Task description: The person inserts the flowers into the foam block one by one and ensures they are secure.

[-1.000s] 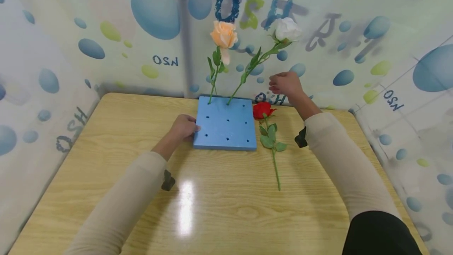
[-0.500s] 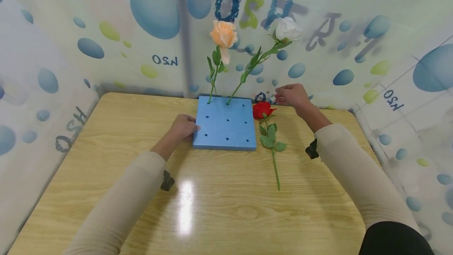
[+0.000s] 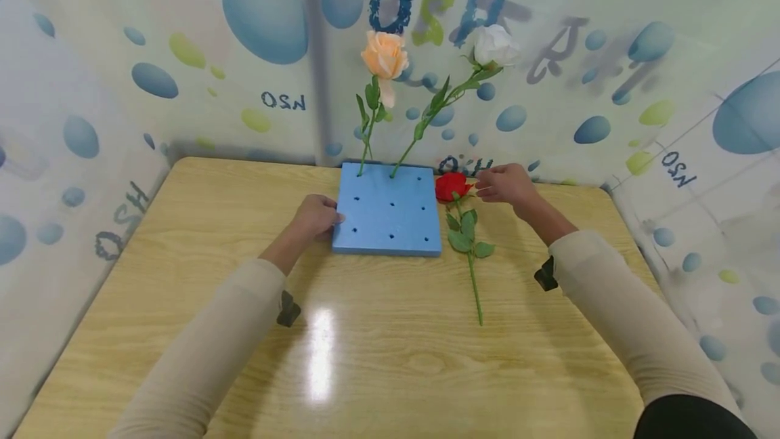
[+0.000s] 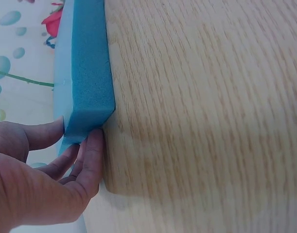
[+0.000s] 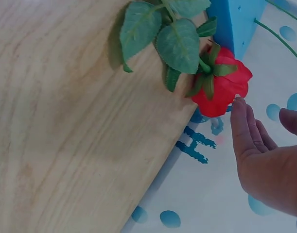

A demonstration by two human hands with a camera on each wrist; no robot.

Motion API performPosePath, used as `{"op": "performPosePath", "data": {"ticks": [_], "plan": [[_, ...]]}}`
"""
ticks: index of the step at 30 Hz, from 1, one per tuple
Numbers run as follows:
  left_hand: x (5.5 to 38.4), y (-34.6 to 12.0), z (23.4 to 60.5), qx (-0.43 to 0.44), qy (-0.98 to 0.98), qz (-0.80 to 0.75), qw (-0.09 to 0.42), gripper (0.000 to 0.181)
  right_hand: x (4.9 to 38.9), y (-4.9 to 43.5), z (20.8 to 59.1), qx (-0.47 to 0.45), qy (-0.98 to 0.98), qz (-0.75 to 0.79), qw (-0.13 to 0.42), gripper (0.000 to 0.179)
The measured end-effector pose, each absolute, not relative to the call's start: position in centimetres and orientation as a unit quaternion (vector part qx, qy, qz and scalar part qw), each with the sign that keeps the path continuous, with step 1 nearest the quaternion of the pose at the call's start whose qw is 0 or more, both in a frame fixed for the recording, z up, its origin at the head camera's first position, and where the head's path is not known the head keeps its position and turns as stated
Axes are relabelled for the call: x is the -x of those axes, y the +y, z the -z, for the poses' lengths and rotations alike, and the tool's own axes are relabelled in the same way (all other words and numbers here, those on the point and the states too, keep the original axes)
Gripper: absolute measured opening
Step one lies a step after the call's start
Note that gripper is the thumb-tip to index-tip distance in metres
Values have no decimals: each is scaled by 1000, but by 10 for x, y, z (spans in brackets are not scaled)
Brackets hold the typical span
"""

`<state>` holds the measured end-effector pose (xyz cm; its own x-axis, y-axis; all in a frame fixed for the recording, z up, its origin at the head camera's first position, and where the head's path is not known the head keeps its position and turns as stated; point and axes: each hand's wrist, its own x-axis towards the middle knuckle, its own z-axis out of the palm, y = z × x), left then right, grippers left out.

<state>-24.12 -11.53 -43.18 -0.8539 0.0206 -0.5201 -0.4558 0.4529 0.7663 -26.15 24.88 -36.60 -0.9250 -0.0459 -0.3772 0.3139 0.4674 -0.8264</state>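
A light-blue foam board (image 3: 405, 222) with rows of small holes lies at the back of the table. My left hand (image 3: 315, 215) holds its left side, thumb (image 4: 45, 135) at the upper edge and fingers against the side face. A peach rose (image 3: 384, 56) and a white rose (image 3: 495, 47) stand in the back holes, the white one leaning right. Right of the board lies a red rose (image 3: 452, 187), its leafy stem pointing toward the front. Beside its bloom is my right hand (image 3: 507, 184), holding nothing, fingers extended and fingertips right at the petals (image 5: 226, 94).
The wooden table (image 3: 420, 344) backs onto a wall (image 3: 213, 97) printed with blue and green drops and lettering. Both upright roses rise in front of this wall. Small dark devices hang at both wrists.
My right hand has come down and slightly right from near the white rose's stem to beside the red bloom. The left hand and the board have stayed in place.
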Motion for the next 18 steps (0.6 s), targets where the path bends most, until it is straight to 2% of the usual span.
{"op": "performPosePath", "data": {"ticks": [11, 18], "plan": [[241, -117, 429, 125, 824, -500, 235, 46, 258, 253, 388, -79, 839, 496, 211, 50], [240, -115, 430, 123, 827, -497, 233, 46, 254, 256, 401, -85, 845, 483, 214, 49]]}}
